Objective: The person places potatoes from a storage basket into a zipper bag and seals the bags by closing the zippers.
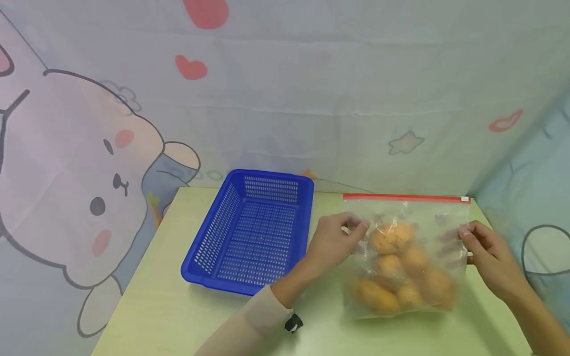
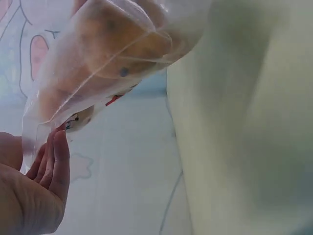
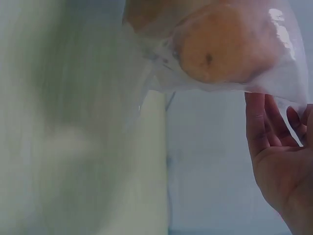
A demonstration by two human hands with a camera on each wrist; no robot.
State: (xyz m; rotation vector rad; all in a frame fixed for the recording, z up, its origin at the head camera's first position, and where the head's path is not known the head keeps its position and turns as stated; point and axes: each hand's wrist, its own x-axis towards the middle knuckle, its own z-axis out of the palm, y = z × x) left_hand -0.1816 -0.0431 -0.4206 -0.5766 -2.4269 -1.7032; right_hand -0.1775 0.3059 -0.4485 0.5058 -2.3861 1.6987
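A clear zip bag (image 1: 427, 217) with a red top strip and a white slider (image 1: 465, 199) at its right end is held up between both hands. Inside lie several yellow-brown potatoes (image 1: 392, 238), heaped toward the bottom. My left hand (image 1: 334, 238) pinches the bag's left side between thumb and fingers. On the opposite side, my right hand (image 1: 494, 257) pinches the edge the same way. Both wrist views show the fingers behind the plastic, and a large potato (image 3: 220, 49) bulges low in the bag in the right wrist view.
A blue plastic basket (image 1: 267, 242) with slotted walls and nothing in it stands left of the bag on the light green table (image 1: 151, 306). Behind rises a cloth backdrop (image 1: 311, 99) printed with hearts and a cartoon animal. A small black item (image 1: 294, 323) shows by the left sleeve.
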